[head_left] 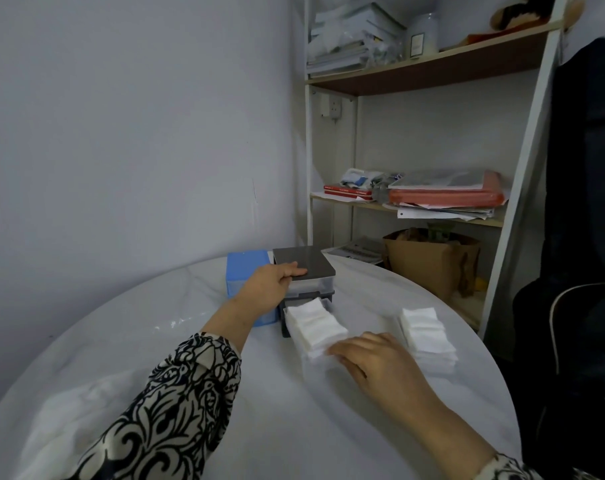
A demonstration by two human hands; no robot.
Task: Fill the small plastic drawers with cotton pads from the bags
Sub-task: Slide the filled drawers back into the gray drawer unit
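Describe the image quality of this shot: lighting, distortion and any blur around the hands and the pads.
Head view: dim, flat, bluish light with soft shadows; wide-angle bending bows the white shelf frame and round white table; the right hand is slightly motion-blurred at the clear pulled-out drawer, whose white cotton pads lose texture; the left hand on the grey-topped drawer unit is sharper.

The front of the clear plastic pulled-out drawer [315,355] at frame centre is hidden behind the right hand [370,358]; its fingertips are blurred against the white cotton pads [315,323].
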